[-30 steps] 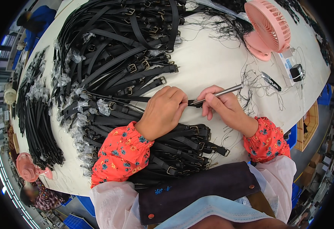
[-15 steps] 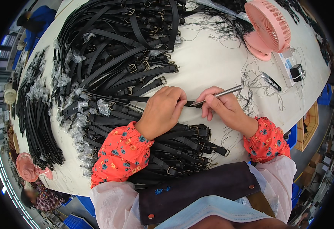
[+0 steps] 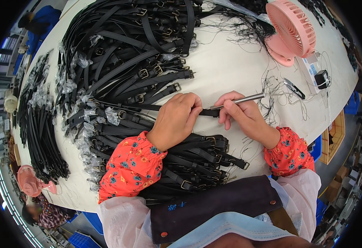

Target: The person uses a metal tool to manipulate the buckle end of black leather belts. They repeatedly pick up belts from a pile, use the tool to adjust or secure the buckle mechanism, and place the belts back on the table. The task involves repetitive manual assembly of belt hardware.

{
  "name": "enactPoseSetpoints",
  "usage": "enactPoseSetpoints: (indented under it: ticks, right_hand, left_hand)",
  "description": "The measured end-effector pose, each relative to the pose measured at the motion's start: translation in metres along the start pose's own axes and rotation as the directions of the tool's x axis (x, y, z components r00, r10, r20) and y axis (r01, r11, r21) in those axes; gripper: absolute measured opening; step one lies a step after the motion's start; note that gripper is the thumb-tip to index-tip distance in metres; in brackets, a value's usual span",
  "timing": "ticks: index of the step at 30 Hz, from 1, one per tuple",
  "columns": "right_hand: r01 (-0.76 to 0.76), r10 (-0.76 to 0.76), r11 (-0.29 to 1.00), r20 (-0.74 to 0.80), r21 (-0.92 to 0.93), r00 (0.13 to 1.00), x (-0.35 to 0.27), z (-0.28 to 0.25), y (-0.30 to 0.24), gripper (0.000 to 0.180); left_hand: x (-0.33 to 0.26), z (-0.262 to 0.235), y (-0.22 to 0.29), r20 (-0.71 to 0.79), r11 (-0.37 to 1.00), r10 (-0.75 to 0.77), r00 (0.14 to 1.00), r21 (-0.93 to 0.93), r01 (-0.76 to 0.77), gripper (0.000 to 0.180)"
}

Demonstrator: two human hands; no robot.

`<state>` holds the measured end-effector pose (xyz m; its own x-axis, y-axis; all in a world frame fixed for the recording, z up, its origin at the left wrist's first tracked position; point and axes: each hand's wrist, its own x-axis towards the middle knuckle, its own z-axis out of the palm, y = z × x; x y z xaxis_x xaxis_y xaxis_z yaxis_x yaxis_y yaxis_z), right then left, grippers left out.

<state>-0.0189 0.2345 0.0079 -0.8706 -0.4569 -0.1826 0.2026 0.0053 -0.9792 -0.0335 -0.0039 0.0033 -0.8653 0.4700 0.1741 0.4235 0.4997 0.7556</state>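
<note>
Strap [image 3: 209, 112] position: a single black strap lies flat on the white table [image 3: 230, 66], its long axis running roughly left to right between the two hands. Most of its length is covered; only a short black section shows in the gap between them.

Left hand [image 3: 176, 120]: palm down, fingers together and pressed on the strap, pinning it to the table. The forearm, in a red floral sleeve [image 3: 132, 165], crosses a stack of buckled straps [image 3: 189, 161] lying near the table edge.

Right hand [image 3: 242, 115]: fingers closed around a slim metal tool [image 3: 244, 99], gripped pen-fashion. The tool's shaft angles up and to the right, away from the hand; its working tip points left and meets the exposed end of the strap, just beside the left fingertips. The right hand is the nearer of the two to the strap's free end, with the wrist resting on the table.

Surroundings: a large heap of black straps [image 3: 127, 53] with metal buckles fills the far left of the table. Loose black threads [image 3: 280, 89] are scattered to the right of the tool. A pink desk fan [image 3: 292, 29] stands at the far right, with a small black clip-like tool [image 3: 293, 87] lying near its base.
</note>
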Motion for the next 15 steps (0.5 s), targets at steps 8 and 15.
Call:
enactPoseSetpoints:
  ticks: [8,15]
  right_hand:
    - [0.004,-0.004,1.000,0.008,-0.024,1.000,0.0002,0.0005,-0.0005,0.033]
    - [0.012,-0.012,1.000,-0.005,0.004,1.000,-0.0006,0.0007,-0.0015,0.033]
  left_hand:
    - [0.0000,-0.0005,-0.0004,0.007,1.000,-0.012,1.000,-0.003,0.012,0.007]
    - [-0.0008,0.0016,-0.0011,-0.076,0.990,-0.126,0.989,-0.070,0.121,0.007]
